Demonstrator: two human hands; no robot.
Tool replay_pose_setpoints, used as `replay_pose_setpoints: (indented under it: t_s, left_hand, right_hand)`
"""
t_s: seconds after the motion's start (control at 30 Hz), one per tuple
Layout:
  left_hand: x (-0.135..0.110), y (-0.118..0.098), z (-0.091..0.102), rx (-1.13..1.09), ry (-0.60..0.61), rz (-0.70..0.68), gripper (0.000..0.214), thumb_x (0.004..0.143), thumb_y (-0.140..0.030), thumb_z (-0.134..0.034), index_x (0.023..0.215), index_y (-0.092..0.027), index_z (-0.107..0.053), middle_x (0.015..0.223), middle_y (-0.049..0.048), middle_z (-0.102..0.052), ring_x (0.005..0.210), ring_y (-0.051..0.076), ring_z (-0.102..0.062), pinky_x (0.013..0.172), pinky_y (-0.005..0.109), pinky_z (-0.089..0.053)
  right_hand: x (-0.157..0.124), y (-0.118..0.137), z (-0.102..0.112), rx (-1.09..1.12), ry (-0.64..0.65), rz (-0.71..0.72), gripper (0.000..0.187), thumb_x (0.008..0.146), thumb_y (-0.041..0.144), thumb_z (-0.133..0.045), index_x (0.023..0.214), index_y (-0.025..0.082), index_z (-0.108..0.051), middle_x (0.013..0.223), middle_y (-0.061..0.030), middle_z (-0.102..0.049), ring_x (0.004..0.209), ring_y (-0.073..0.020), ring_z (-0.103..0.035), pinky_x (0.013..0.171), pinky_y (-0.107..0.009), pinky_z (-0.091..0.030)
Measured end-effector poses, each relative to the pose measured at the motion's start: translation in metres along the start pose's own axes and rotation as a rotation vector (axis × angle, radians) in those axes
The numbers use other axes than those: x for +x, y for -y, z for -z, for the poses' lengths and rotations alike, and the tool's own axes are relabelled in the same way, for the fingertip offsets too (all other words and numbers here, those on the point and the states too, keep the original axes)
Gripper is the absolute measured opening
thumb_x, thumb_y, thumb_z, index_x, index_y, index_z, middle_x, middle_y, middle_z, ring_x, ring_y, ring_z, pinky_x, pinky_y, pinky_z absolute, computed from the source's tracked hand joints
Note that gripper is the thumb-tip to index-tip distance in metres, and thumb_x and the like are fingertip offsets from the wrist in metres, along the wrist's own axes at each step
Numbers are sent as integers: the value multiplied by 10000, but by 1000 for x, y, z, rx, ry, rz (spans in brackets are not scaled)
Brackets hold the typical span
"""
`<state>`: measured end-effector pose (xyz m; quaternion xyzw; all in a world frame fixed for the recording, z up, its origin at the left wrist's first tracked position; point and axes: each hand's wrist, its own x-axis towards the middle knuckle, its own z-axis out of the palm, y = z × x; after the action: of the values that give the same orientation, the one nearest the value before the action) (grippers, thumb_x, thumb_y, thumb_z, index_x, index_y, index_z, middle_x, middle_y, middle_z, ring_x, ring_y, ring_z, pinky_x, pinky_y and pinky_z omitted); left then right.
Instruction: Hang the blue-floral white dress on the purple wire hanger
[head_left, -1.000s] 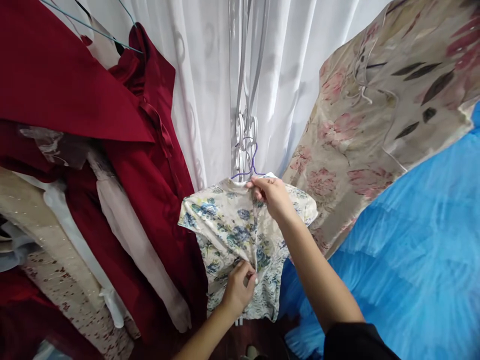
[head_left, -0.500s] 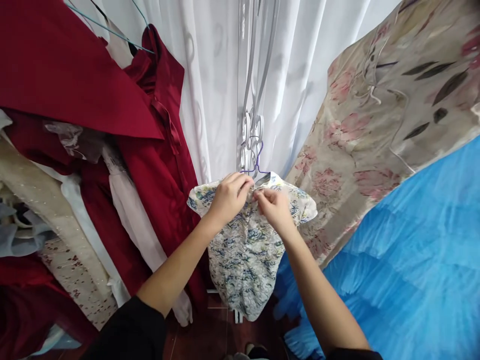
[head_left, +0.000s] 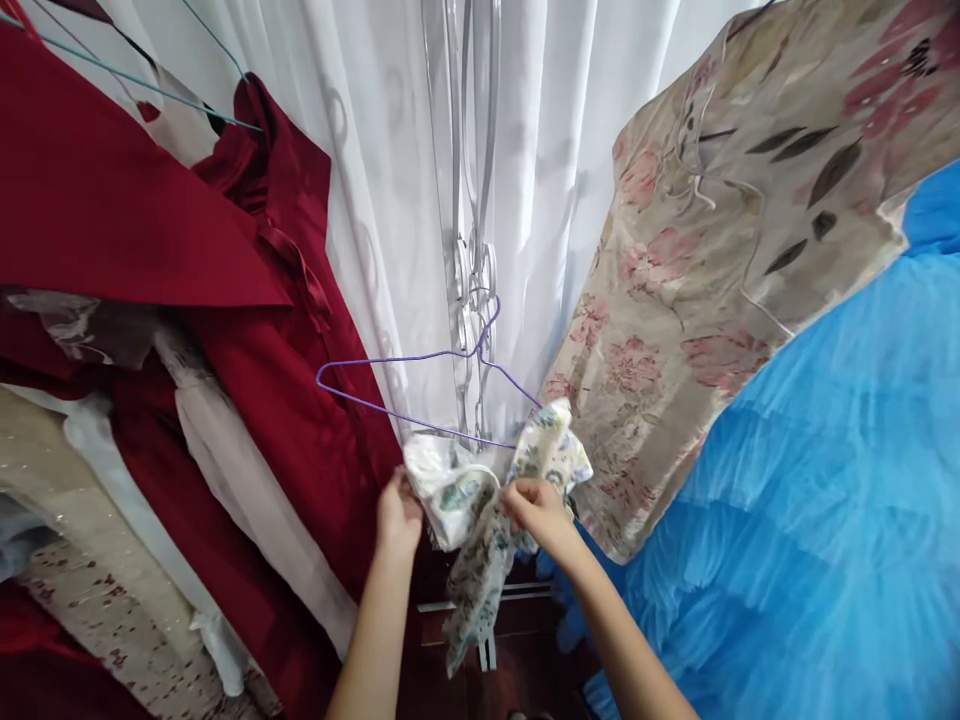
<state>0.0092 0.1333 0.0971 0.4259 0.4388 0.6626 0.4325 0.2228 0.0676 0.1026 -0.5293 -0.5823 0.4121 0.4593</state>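
Observation:
A small white garment with blue flowers point(head_left: 480, 520) hangs bunched below a purple wire hanger point(head_left: 405, 385). One shoulder of it still clings to the hanger's right end. My left hand point(head_left: 399, 515) grips the garment's left side. My right hand point(head_left: 534, 508) pinches its neck area on the right. The hanger hooks on a white metal grille point(head_left: 472, 290) in front of a white curtain point(head_left: 390, 150), and most of its wire is bare.
Dark red dresses point(head_left: 187, 260) and pale garments point(head_left: 247, 480) hang close on the left. A beige cloth with pink flowers point(head_left: 720, 230) and a blue tulle skirt point(head_left: 810, 500) fill the right. Dark floor shows below the hands.
Both hands dropped from the collar at the hanger's top. The flowered garment slid down off the hanger's left arm and now hangs bunched beneath it.

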Motion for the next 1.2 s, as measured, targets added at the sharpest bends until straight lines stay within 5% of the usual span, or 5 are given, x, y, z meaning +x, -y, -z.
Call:
replay_pose_setpoints:
  t_s: [0.37,0.6,0.83,1.03,1.2]
  left_hand:
    - [-89,-2,-38,163,661,-122,383,967,-475,-531,1197,-194,-651,1127,101,-658,1105,253,-592,1017,360,-430]
    - [-103,28,3,592,1300,254,470,778,-537,-729,1105,-200,-715,1093,49,-701,1002,258,-603,900,329,-471]
    - [-84,-19,14,726,952,-36,339,916,-462,-578,795,-146,-597,753,-9,-552,750,154,-495,660,231,-363]
    - [-46,-83,25,728,699,-278,371,945,-461,-546,721,-172,-482,680,-34,-412,646,116,-412,600,228,-327]
    - [15,-97,87,1072,479,-573,254,875,-415,-620,758,-191,-645,876,43,-626,864,215,-563,837,334,-422]
  right_hand:
    - [-41,-18,-10,355,267,-37,280,892,387,-630,1059,170,-689,1004,-48,-697,1027,-247,-603,971,-380,-456]
    - [-49,22,88,102,463,-1,265,799,382,-750,701,154,-660,605,33,-523,554,-103,-413,511,-221,-347]
    - [30,52,178,17,-64,228,200,673,325,-769,621,172,-652,600,19,-579,592,-142,-502,568,-241,-391]
    - [105,76,130,270,75,183,181,733,374,-701,805,210,-678,692,14,-647,632,-161,-560,626,-261,-450]
    - [109,94,119,259,234,164,325,689,308,-798,997,222,-739,754,29,-712,636,-136,-595,591,-225,-424]
